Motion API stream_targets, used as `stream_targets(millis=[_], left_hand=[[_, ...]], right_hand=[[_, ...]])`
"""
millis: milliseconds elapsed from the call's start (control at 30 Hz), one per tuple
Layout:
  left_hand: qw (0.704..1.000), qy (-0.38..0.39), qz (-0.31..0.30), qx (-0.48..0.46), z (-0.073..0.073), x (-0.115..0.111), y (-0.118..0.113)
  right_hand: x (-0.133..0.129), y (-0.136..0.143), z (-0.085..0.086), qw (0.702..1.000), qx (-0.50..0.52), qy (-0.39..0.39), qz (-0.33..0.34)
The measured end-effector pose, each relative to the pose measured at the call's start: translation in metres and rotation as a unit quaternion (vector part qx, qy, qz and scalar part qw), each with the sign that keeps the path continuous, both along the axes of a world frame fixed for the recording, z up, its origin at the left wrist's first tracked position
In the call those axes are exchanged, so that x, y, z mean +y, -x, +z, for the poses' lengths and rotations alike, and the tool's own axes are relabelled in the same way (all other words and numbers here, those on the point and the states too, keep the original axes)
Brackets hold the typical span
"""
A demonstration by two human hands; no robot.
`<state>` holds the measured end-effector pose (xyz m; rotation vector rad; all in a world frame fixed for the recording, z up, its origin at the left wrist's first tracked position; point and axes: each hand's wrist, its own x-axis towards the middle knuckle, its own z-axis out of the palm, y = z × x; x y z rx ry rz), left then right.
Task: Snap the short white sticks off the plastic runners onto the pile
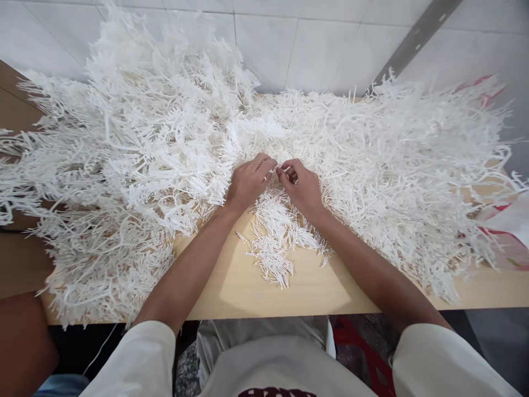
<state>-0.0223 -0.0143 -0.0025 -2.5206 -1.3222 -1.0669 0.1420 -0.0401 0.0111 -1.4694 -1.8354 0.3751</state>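
Observation:
My left hand (251, 179) is closed, fingers curled down, with bits of a thin white plastic sprig showing between its fingertips. Close beside it, my right hand (301, 184) pinches thumb and forefinger together at the end of what looks like the same sprig; the fingers hide most of it. Below both hands lies a small heap of short white plastic sticks (273, 242) on the wooden table (231, 289). A tall mound of white branched plastic sprigs (152, 121) rises on the left. Another spread of white sprigs (397, 165) covers the table on the right.
A pale tiled wall (330, 49) with a grey metal strip (413, 47) stands behind the table. At the right edge is a white and red plastic bag (506, 234). Brown cardboard (20, 259) sits at the left. Under the table edge something red (363, 353) shows.

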Motion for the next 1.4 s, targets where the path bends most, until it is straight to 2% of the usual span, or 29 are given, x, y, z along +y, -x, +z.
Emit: stream_targets(millis=[167,367,667,900,1100,1400], left_hand=[[1.000,-0.030,-0.006,0.006,0.001,-0.001,0.000],[1.000,-0.023,-0.002,0.001,-0.002,0.000,0.000],[0.999,-0.046,0.008,0.020,-0.007,-0.001,-0.002],[0.998,-0.040,0.032,0.021,-0.009,0.000,-0.003],[0.999,-0.035,0.021,-0.012,-0.004,0.000,-0.002],[0.996,-0.090,-0.006,-0.005,-0.003,-0.001,0.000]], right_hand=[[0.001,0.000,-0.001,1.000,-0.023,0.000,-0.010],[0.001,-0.001,-0.003,0.998,-0.063,0.014,0.014],[0.007,-0.003,-0.001,0.997,0.012,0.019,0.073],[0.011,-0.005,0.000,0.995,0.009,0.022,0.099],[0.008,-0.004,0.000,0.995,0.048,0.010,0.083],[0.004,-0.004,0.007,0.994,0.042,0.061,0.074]])
